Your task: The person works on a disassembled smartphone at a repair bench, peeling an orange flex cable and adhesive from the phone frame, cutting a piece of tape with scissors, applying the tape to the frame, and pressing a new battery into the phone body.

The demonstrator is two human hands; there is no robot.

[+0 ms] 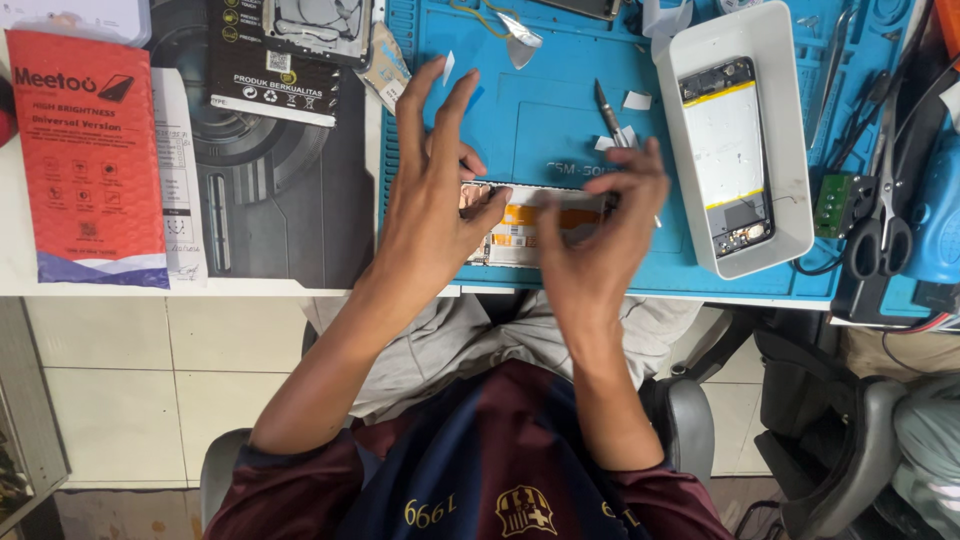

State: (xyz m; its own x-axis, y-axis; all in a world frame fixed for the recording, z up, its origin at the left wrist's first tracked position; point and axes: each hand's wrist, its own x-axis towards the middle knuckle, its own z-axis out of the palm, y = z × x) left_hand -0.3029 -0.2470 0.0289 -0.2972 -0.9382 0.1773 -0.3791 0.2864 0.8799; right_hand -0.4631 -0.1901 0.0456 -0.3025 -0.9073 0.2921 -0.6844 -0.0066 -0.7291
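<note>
**Both hands over an opened phone on the blue mat**

White counter (20,270), pale floor tiles below it, and the action sits on a blue repair mat (560,130) laid across it. That mat is our landmark. At its near edge lies an opened phone (540,228), long side toward the person, orange and white parts showing inside. The left hand (430,190) is at the phone's left end, fingers spread and lifted high, the thumb down on the frame. The right hand (600,235) curls over the right end, fingertips bent down toward the upper edge; whether they pinch anything I cannot tell, the hand hides it.

On the mat's right side sits a white tray (790,130) holding another phone body (727,155), back open. Toward the mat's middle, beyond the hands, lies a slim metal tool (607,108) among small white scraps. Off the right edge of the mat, black-handled scissors (880,225). Left of the mat, a red padded envelope (88,155) and a dark printed box (275,60).

The risk, as I judge it: the phone lies right at the mat's near edge, so an uneven push from either hand could slide it off toward the lap, and hard pressure could crack the panel or crease a flex inside.
</note>
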